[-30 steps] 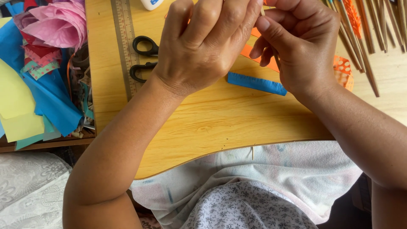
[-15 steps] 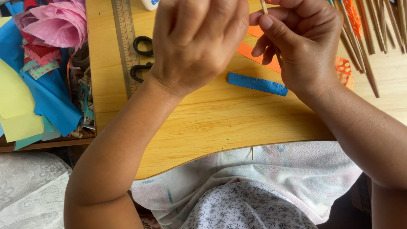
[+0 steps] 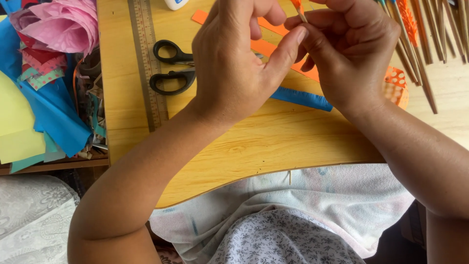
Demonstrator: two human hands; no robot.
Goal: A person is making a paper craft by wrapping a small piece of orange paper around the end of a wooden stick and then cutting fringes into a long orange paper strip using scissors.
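Note:
Both hands are raised close together over a yellow wooden board (image 3: 254,146). My right hand (image 3: 351,54) pinches a thin stick wrapped in orange paper (image 3: 298,9) between its fingers. My left hand (image 3: 234,63) is curled beside it, its thumb pressing against the right hand's fingers near the stick. Under the hands lie orange paper strips (image 3: 266,48) and a blue fringed paper strip (image 3: 303,99). Black-handled scissors (image 3: 171,68) lie just left of my left hand, their blades hidden by it.
A metal ruler (image 3: 146,63) lies along the board's left side. Crumpled pink, blue and yellow papers (image 3: 44,73) are piled at the left. Several wooden sticks (image 3: 430,44) lie at the top right, beside an orange perforated piece (image 3: 396,83). A glue bottle (image 3: 176,4) sits at the top edge.
My left hand has turned and dropped a little, its thumb now against the right hand's fingers. The stick's orange tip now shows above the fingers.

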